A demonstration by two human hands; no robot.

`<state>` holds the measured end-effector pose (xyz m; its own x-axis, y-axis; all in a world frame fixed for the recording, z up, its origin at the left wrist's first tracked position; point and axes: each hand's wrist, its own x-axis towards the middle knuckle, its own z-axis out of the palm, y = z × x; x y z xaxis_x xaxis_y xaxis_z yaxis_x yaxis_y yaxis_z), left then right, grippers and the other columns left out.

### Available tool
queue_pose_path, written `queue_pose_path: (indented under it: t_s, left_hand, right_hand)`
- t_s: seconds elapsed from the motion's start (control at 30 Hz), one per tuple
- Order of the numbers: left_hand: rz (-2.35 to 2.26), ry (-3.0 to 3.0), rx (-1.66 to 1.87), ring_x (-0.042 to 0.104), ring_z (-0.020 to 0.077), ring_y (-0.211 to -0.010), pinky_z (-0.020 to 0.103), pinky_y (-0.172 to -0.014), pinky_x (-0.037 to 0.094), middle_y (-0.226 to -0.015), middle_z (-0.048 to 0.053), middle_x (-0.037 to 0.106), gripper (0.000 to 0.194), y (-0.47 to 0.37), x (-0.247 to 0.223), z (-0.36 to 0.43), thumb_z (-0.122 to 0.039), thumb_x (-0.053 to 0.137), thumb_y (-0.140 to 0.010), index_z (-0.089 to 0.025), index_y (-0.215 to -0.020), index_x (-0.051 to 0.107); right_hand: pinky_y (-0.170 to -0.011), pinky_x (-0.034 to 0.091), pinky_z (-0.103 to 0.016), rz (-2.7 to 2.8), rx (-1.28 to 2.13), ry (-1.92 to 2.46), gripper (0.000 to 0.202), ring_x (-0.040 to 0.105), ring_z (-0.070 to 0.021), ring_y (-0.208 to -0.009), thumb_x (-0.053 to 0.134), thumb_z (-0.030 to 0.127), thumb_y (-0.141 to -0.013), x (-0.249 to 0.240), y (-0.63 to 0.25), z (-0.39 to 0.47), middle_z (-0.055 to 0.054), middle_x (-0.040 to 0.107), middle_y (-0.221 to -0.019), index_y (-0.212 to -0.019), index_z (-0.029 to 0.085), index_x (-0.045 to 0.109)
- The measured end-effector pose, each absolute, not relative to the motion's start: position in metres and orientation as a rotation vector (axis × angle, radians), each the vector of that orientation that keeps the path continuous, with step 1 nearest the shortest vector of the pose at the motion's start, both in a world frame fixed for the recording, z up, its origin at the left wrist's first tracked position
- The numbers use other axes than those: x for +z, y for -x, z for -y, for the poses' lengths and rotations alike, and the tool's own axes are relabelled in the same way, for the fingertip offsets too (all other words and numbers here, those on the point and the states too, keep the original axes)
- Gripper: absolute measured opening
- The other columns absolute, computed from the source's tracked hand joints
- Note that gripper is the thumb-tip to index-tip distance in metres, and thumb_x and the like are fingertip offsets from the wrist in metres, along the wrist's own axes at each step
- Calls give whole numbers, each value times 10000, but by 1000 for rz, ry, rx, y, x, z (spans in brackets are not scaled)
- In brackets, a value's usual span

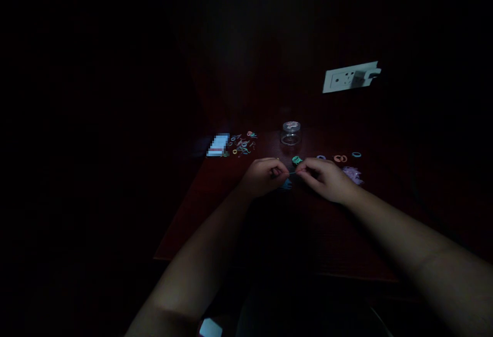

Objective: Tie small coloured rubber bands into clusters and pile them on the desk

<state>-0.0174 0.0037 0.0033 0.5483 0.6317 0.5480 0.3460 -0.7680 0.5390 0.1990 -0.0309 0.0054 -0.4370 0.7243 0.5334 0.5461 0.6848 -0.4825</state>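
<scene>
No writing, number or brand can be read. The bright screen at the table's far left shows only as coarse blocks, pale blue with a reddish band low down. The lid of the clear jar carries a pale, mottled pattern, too small and dim to make out.

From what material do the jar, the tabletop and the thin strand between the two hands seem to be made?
Jar: clear, shiny glass or plastic; the dark background shows through its wall.
Tabletop: perhaps stained wood, dark red; too dim to show its finish surely.
Strand: perhaps elastic or thread; it runs thin and straight between the fingers; finish unclear.
</scene>
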Motion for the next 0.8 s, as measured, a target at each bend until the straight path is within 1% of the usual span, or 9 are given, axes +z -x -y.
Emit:
queue_pose_path:
  t_s: [0.2,0.3,0.43,0.6,0.8]
  left_hand:
    - [-809,-2403,1039,521,72,-599,187,-569,422,-713,-7,631,60,19,5,-3,-197,634,-790,-155,-780,677]
    - [-821,-2411,989,529,73,-601,191,-577,427,-721,-8,639,68,20,7,-3,-202,629,-793,-159,-783,681]
    - [-850,-2465,960,538,91,-619,206,-588,429,-707,-3,636,55,21,8,-4,-206,656,-772,-164,-757,688]
    - [-858,-2523,969,550,112,-660,231,-643,445,-703,0,634,33,21,10,-3,-193,670,-761,-177,-741,690]
    - [-883,-2532,971,545,112,-661,230,-645,442,-695,-5,624,22,22,9,-5,-162,668,-732,-174,-721,683]
  right_hand:
    - [-660,436,-291,2178,265,938,128,557,-167,-697,511,229,-915,7,-197,33,-36,615,-763,-854,185,614]
    - [-680,439,-294,2193,260,932,129,571,-172,-723,506,210,-916,7,-197,33,-42,622,-788,-849,187,613]
    - [-686,438,-297,2228,245,936,126,571,-177,-731,511,211,-910,6,-197,32,-43,615,-789,-844,190,617]
    - [-685,440,-303,2254,204,938,127,566,-182,-735,508,210,-907,5,-198,32,-50,611,-793,-854,191,622]
    - [-753,441,-331,2292,27,978,126,563,-212,-815,503,203,-908,6,-192,32,-71,619,-835,-859,194,618]
